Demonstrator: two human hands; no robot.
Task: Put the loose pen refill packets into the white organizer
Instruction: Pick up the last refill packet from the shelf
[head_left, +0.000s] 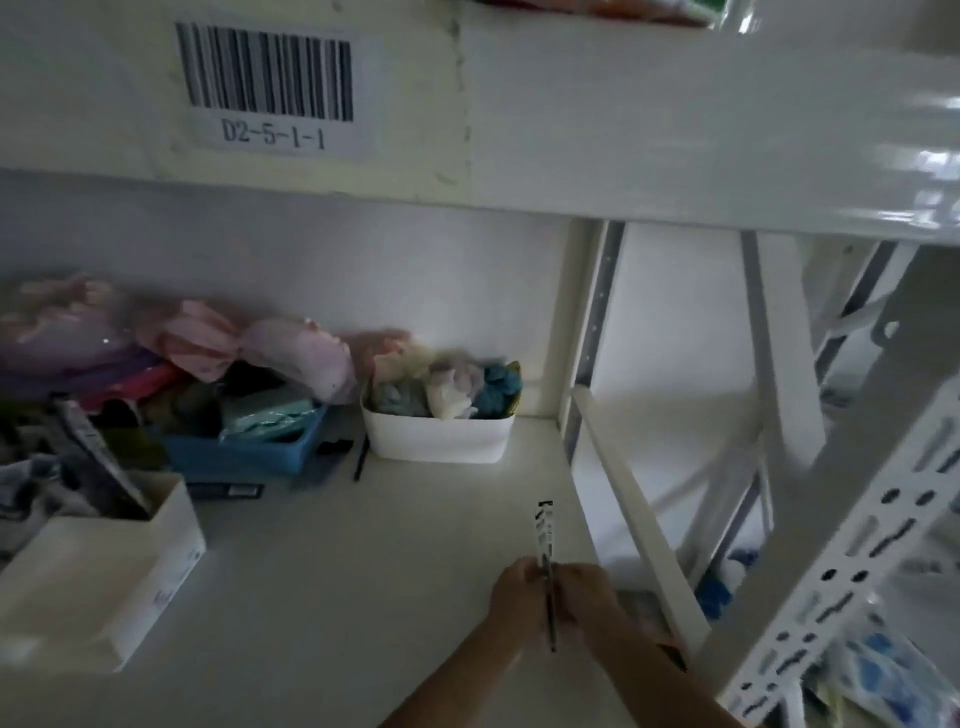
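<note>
Our left hand (517, 592) and right hand (584, 592) meet above the shelf (363, 597), near its front right corner, both closed on one thin refill packet (546, 566). The fingers of each hand pinch the packet from its own side, about midway along it. The packet stands nearly upright, its printed top end rising above our knuckles and its dark lower end sticking out below them. Both forearms come in from the bottom edge of the picture.

Further back, near the right edge of the shelf and close to the back wall, sits a white tub (439, 436) full of soft bundles in blue, white and pale colours. Just left of the tub a dark pen (360, 460) lies on the shelf. Left of that stands a blue bin (244, 457) with a teal pack in it, and pink and purple bundles (197, 343) are piled behind it along the back wall.

At the front left of the shelf stands the white organizer (104, 582), well apart from our hands; a dark packet (98, 462) leans out of its rear compartment. A flat dark packet (226, 490) lies on the shelf between the organizer and the blue bin.

On the beam above is a barcode label (270, 88) reading D2-5-1-1.
</note>
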